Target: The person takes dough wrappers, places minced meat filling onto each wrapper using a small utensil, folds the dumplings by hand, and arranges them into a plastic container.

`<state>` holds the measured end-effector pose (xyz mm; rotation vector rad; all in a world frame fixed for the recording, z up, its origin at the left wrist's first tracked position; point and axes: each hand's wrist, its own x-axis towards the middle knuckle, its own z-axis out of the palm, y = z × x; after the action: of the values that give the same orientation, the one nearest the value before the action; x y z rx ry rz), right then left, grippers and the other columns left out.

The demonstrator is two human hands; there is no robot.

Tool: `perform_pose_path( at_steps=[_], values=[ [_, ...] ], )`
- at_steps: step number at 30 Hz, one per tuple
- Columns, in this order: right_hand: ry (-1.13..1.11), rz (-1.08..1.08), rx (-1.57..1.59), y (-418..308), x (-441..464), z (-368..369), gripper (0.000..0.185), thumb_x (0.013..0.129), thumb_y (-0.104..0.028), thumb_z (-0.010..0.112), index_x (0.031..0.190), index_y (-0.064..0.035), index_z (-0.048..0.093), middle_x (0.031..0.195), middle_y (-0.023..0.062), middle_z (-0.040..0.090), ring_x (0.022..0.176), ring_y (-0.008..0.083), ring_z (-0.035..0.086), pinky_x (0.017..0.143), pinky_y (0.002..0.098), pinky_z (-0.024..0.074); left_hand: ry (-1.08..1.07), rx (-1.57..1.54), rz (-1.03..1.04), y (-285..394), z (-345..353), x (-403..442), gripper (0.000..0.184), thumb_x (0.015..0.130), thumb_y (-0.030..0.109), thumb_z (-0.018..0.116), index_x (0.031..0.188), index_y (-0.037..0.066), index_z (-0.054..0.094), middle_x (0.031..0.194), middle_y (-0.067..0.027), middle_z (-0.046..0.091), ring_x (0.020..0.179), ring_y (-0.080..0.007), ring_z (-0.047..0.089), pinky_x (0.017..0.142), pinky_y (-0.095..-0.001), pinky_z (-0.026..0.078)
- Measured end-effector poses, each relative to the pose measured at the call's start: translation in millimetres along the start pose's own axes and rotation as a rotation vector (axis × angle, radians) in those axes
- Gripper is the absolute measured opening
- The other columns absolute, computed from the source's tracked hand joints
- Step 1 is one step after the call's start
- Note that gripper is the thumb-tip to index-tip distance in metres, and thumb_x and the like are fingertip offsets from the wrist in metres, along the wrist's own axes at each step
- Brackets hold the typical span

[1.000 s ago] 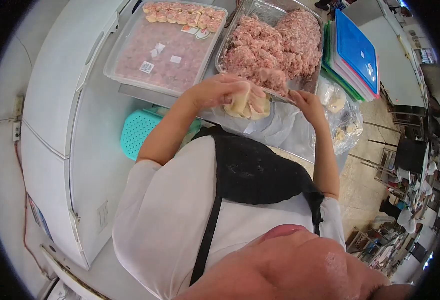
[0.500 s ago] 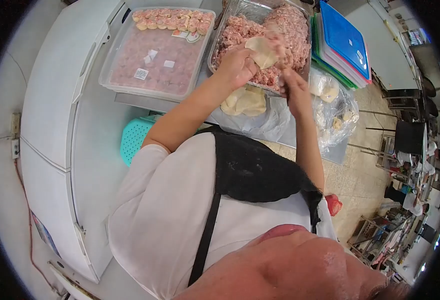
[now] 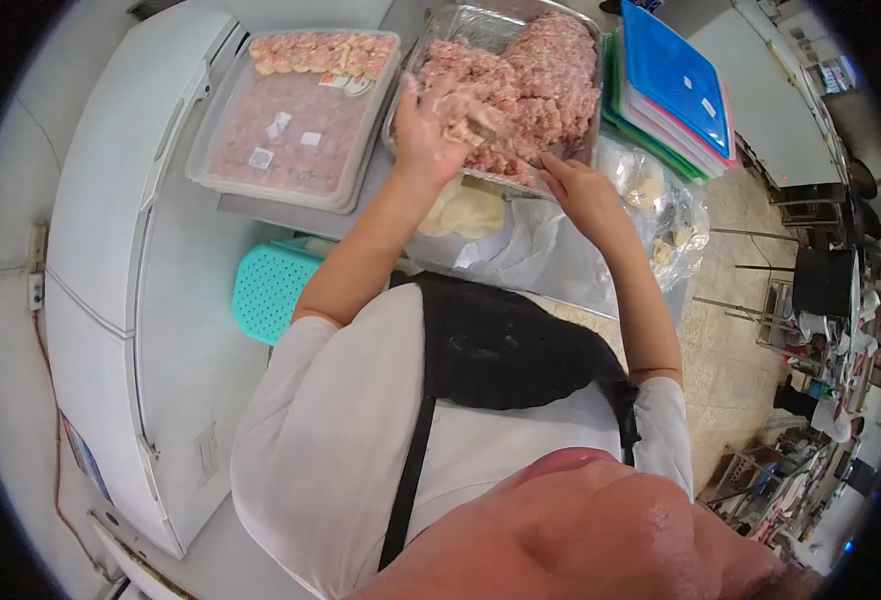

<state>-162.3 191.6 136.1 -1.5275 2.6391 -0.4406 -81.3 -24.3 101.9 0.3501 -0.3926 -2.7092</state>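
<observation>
A round dough wrapper [image 3: 457,130] rests in my left hand [image 3: 428,142], its top mostly covered with minced meat. My right hand [image 3: 582,192] grips a thin-handled spreader [image 3: 530,157]; its far end lies over the wrapper and is smeared by motion. Both hands are above the near part of a metal tray [image 3: 520,183] heaped with minced meat [image 3: 550,75]. Just below the tray, a pile of pale dough wrappers [image 3: 465,212] lies on white plastic sheeting.
Stacked clear containers [image 3: 195,170], the top one holding rows of dumplings, stand at left beside a white refrigerator [image 3: 90,250]. Coloured lids [image 3: 675,75] are piled at right above a plastic bag with dough [image 3: 675,235]. A turquoise basket [image 3: 275,290] sits lower left.
Minced meat now covers the wrapper, which was mostly bare. My left hand has shifted left and opened flatter beneath it. The spreader has come from over the tray's meat onto the wrapper.
</observation>
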Motion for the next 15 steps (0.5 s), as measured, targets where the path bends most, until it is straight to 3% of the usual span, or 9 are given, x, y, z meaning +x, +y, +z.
perform_pose_path(
  at_steps=[2,3,6,8,9,12,13,15],
  values=[
    [-0.132,0.035,-0.165,-12,-3,-44,0.028,0.091,-0.02,0.053,0.117,-0.0102,0.057,0.092,0.0165,0.062,0.08,0.036,0.063,0.068,0.0441,0.0498,0.05,0.045,0.013,-3,9,-5,0.067,0.09,0.061,0.039,0.126,0.006,0.05,0.118,-0.0189,0.056,0.108,-0.0344,0.053,0.094,-0.0578,0.04],
    [-0.091,-0.044,-0.175,-14,-7,-51,0.028,0.091,-0.02,0.053,0.117,-0.0109,0.057,0.09,0.0151,0.061,0.078,0.0354,0.063,0.067,0.0449,0.0502,0.08,0.07,0.016,-6,12,-8,0.069,0.089,0.062,0.04,0.127,0.006,0.049,0.118,-0.019,0.056,0.11,-0.0347,0.052,0.094,-0.0579,0.04],
    [0.031,-0.115,-0.057,-4,-3,-18,0.027,0.089,-0.015,0.049,0.115,-0.0079,0.055,0.088,0.0161,0.06,0.075,0.0362,0.063,0.061,0.0445,0.0511,0.145,0.101,0.035,-19,23,-4,0.07,0.088,0.063,0.041,0.121,0.002,0.052,0.12,-0.0184,0.055,0.115,-0.0374,0.05,0.096,-0.0576,0.04],
    [0.02,-0.146,0.062,18,-3,-17,0.03,0.091,-0.019,0.051,0.118,-0.0072,0.055,0.092,0.0163,0.062,0.08,0.036,0.063,0.066,0.045,0.0507,0.197,0.107,0.06,-22,23,-1,0.067,0.088,0.061,0.042,0.117,0.0,0.053,0.121,-0.0182,0.054,0.115,-0.0374,0.05,0.097,-0.057,0.04],
    [-0.004,-0.158,0.089,23,-2,-32,0.03,0.092,-0.02,0.051,0.118,-0.0066,0.056,0.093,0.0167,0.062,0.082,0.0362,0.063,0.069,0.0446,0.0505,0.245,-0.023,0.082,-22,23,-1,0.058,0.088,0.052,0.051,0.115,0.001,0.054,0.124,-0.0181,0.054,0.116,-0.037,0.05,0.098,-0.0557,0.04],
    [0.064,-0.109,0.416,46,-4,-35,0.031,0.095,-0.025,0.05,0.116,-0.0043,0.058,0.097,0.0182,0.064,0.087,0.0372,0.063,0.075,0.0417,0.0497,-0.093,0.113,0.177,-18,13,-10,0.057,0.083,0.036,0.065,0.127,0.004,0.047,0.127,-0.0175,0.053,0.117,-0.0368,0.05,0.099,-0.0556,0.04],
    [0.11,-0.077,0.56,52,-5,-35,0.032,0.096,-0.026,0.049,0.116,-0.0034,0.058,0.099,0.0188,0.065,0.089,0.0376,0.063,0.077,0.0404,0.0494,-0.117,0.345,0.16,-17,19,-18,0.061,0.081,0.032,0.068,0.131,0.006,0.044,0.127,-0.0174,0.052,0.117,-0.0364,0.05,0.101,-0.0536,0.039],
    [-0.048,-0.06,0.703,52,-7,-48,0.034,0.097,-0.027,0.049,0.117,-0.001,0.059,0.091,0.0191,0.066,0.085,0.0259,0.065,0.073,0.0366,0.0491,-0.167,0.808,0.116,-16,34,-33,0.074,0.077,0.024,0.074,0.139,0.009,0.036,0.128,-0.0173,0.051,0.118,-0.0356,0.05,0.103,-0.0497,0.039]
  ],
)
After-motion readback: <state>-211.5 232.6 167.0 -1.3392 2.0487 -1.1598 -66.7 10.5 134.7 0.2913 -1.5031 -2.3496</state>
